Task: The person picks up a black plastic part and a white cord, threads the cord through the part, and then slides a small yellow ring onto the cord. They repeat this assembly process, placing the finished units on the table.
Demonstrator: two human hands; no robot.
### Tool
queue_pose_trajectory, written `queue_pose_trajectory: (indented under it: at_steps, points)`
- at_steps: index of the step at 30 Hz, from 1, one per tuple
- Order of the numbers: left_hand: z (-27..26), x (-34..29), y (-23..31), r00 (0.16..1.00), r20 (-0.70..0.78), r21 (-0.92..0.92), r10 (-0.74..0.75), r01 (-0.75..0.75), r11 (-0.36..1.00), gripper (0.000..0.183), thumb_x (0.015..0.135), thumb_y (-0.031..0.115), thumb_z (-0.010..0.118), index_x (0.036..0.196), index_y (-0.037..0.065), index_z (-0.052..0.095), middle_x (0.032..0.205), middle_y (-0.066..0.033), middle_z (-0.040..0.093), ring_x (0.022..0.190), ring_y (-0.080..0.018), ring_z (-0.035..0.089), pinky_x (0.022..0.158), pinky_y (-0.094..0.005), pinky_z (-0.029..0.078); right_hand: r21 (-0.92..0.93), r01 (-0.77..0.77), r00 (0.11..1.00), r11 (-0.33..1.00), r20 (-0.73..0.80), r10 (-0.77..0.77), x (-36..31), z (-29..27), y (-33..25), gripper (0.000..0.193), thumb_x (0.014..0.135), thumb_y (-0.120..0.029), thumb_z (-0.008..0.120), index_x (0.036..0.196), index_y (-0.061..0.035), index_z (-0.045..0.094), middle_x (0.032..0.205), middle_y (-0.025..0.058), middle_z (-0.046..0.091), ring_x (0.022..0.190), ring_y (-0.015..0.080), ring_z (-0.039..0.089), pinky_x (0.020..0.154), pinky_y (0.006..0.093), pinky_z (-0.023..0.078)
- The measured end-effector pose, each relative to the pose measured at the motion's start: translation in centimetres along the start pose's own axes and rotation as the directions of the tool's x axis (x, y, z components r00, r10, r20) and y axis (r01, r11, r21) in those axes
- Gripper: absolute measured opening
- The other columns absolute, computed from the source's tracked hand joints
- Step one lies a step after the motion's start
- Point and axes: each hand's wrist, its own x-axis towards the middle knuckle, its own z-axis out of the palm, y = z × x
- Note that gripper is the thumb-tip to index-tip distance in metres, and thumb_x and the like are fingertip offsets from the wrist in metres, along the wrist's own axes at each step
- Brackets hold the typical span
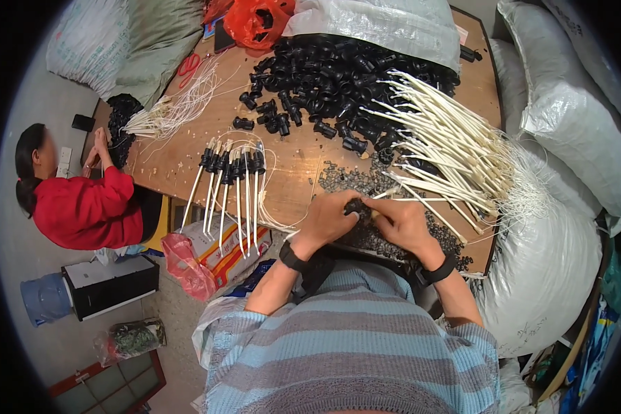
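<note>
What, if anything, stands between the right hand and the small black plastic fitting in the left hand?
Nothing visible. The left hand grips the small black plastic fitting, and the right hand is close beside it; contact is unclear. Scattered small dark-grey pieces lie below on the brown wooden tabletop.

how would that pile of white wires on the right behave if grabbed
The white wires look fairly stiff along their thick, straight lengths. Their thin tails seem floppy and may snag, being tangled. They might spread apart, since some lie crossed.
</note>
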Motion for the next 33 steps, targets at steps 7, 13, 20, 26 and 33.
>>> queue_pose_trajectory:
  at_steps: [7,13,20,26,33]
  points:
    - [-1.1,-0.3,2.0,0.967,0.025,0.383,0.254,-0.244,0.891,0.033,0.066,0.005,0.068,0.099,0.008,0.061,0.078,-0.0113,0.061,0.071,-0.0323,0.063,0.062,-0.0408,0.05,0.246,-0.696,0.696,0.675,0.463,0.549,2.0,-1.5,-1.0,0.02,0.079,-0.016,0.072,0.092,-0.0018,0.07,0.05,-0.0024,0.047,0.046,0.0056,0.038,0.044,0.0272,0.028]
    - [-1.4,-0.9,1.9,0.966,-0.016,0.43,0.257,-0.226,0.874,0.026,0.067,0.004,0.065,0.092,0.008,0.059,0.074,-0.0102,0.058,0.068,-0.0312,0.062,0.059,-0.0415,0.05,0.335,-0.691,0.721,0.64,0.385,0.577,0.9,0.7,-1.1,0.019,0.079,-0.015,0.073,0.092,-0.0013,0.069,0.051,-0.006,0.045,0.047,0.0029,0.035,0.044,0.0254,0.025]
    - [-3.4,-2.0,1.4,0.938,-0.152,0.381,0.31,-0.234,0.895,0.023,0.067,0.003,0.063,0.089,0.008,0.059,0.071,-0.0104,0.058,0.066,-0.0312,0.061,0.057,-0.0419,0.049,0.132,-0.434,0.894,0.891,0.183,0.409,2.4,1.9,-4.0,0.025,0.08,-0.023,0.072,0.094,-0.0027,0.068,0.051,0.0089,0.047,0.045,0.018,0.044,0.046,0.033,0.035]
    - [-2.5,-2.9,0.0,0.952,-0.125,0.396,0.278,-0.209,0.894,0.021,0.068,0.001,0.06,0.088,0.007,0.059,0.069,-0.0109,0.057,0.066,-0.032,0.061,0.058,-0.0423,0.049,0.095,-0.397,0.906,0.913,0.201,0.373,1.3,3.6,-2.8,0.02,0.083,-0.022,0.069,0.089,-0.0031,0.068,0.054,0.0136,0.051,0.044,0.0246,0.049,0.046,0.0354,0.037]
    - [-3.4,-3.7,1.0,0.948,-0.315,0.074,0.053,-0.031,0.997,0.03,0.069,0.0,0.064,0.098,0.005,0.061,0.08,-0.0117,0.065,0.072,-0.0289,0.066,0.061,-0.0358,0.05,0.098,-0.226,0.97,0.969,-0.073,0.234,1.2,3.6,-6.9,0.032,0.08,-0.011,0.071,0.11,-0.0027,0.064,0.059,0.0112,0.056,0.049,0.0247,0.056,0.049,0.0341,0.042]
